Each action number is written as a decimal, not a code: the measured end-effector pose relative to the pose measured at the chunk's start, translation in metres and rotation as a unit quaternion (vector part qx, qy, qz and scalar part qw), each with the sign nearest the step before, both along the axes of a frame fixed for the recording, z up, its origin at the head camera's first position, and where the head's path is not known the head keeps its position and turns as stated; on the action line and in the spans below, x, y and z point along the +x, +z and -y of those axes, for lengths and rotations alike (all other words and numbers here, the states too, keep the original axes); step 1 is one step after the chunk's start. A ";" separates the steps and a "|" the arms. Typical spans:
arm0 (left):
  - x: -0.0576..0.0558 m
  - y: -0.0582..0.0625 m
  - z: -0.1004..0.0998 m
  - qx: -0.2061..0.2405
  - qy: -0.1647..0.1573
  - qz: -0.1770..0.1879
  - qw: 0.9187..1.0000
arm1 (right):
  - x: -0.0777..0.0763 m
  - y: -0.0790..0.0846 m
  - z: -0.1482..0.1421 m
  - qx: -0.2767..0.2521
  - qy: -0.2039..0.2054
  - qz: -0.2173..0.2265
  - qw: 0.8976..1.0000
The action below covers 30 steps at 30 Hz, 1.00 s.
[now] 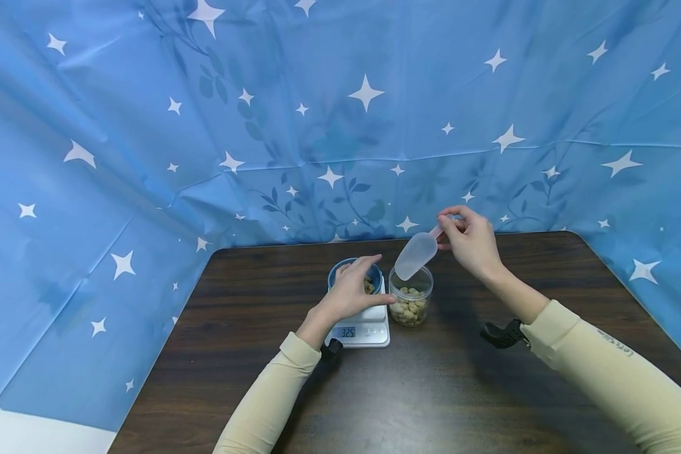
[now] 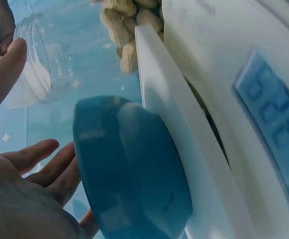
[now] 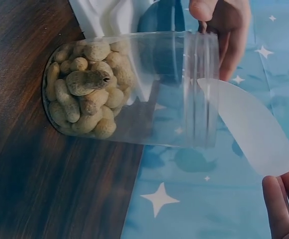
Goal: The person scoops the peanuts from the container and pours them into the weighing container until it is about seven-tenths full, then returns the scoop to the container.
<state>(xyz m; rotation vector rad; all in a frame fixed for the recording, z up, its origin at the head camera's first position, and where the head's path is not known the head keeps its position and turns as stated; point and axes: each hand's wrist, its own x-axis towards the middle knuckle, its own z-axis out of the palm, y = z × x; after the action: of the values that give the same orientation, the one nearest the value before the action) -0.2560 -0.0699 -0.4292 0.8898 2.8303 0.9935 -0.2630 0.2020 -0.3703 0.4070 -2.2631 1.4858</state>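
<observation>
My right hand (image 1: 472,244) pinches the handle of a translucent white scoop (image 1: 416,255). The scoop tilts down, its tip at the mouth of a clear jar (image 3: 159,124) that is partly filled with peanuts in their shells (image 3: 87,97). Over a blue bowl (image 2: 129,164) my left hand (image 1: 350,291) is spread, with fingers near the rim and the thumb reaching toward the jar. That bowl sits on a white kitchen scale (image 1: 369,335) with a lit display; some peanuts (image 1: 369,285) show inside it, partly hidden by the left hand.
Jar and scale stand side by side on a dark wooden table (image 1: 431,397), toward its back edge. Behind the table hangs a blue cloth (image 1: 318,126) with white stars. Each wrist wears a dark camera mount, the right one (image 1: 502,334) low over the table.
</observation>
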 end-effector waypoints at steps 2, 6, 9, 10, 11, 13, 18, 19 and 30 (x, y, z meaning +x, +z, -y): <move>0.000 -0.001 -0.003 -0.003 -0.004 0.000 1.000 | 0.000 -0.002 0.001 0.014 0.001 -0.005 1.000; 0.002 -0.001 -0.010 -0.005 -0.009 0.001 1.000 | 0.001 -0.006 0.005 0.054 0.000 -0.014 0.998; 0.003 -0.001 -0.014 -0.009 -0.013 0.000 1.000 | 0.002 -0.008 0.009 0.090 0.005 -0.030 0.995; 0.003 -0.001 -0.015 -0.010 -0.013 0.000 1.000 | 0.003 -0.008 0.010 0.102 0.007 -0.038 0.994; 0.003 -0.001 -0.016 -0.012 -0.013 -0.001 1.000 | 0.003 -0.009 0.011 0.111 0.010 -0.046 0.993; 0.004 -0.002 -0.018 -0.014 -0.015 0.000 1.000 | 0.004 -0.009 0.014 0.128 0.016 -0.063 0.990; 0.004 -0.002 -0.022 -0.018 -0.019 -0.002 1.000 | 0.004 -0.011 0.019 0.166 0.024 -0.107 0.980; 0.003 -0.003 -0.023 -0.019 -0.019 -0.001 1.000 | 0.004 -0.012 0.019 0.173 0.026 -0.113 0.978; 0.002 -0.005 -0.030 -0.030 -0.012 0.009 0.999 | 0.006 -0.016 0.024 0.237 0.061 -0.152 0.958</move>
<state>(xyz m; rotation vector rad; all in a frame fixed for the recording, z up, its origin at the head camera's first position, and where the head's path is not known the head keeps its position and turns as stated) -0.2538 -0.0398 -0.4345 0.9029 2.8116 0.9054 -0.2568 0.1779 -0.3859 0.8651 -2.3503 0.8380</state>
